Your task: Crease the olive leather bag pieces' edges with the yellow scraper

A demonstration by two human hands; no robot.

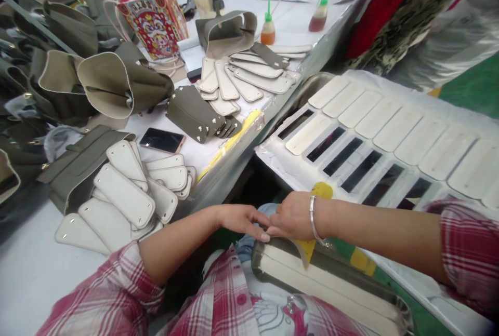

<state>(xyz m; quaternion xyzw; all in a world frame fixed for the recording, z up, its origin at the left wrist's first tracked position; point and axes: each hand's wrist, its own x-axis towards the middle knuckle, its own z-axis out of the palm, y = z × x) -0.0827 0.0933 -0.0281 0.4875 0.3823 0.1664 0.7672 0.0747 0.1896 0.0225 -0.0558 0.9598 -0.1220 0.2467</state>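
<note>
My left hand and my right hand meet over my lap, thumbs and fingertips pressed together. Anything pinched between those fingertips is hidden. From above and below my closed right hand a yellow strip sticks out, with a pale curled edge at its lower end. Directly beneath lies a long grey-green piece with a cream middle, which looks like the underside of a bag body, slanting down to the right across my lap. The right fingers are close to its upper left end; whether they touch it I cannot tell.
On the left table lie pale rounded panels, a phone, dark panels and grey-green bag bodies. Behind stand a red paper bag and a glue bottle. A slotted rack bears cream panels at right.
</note>
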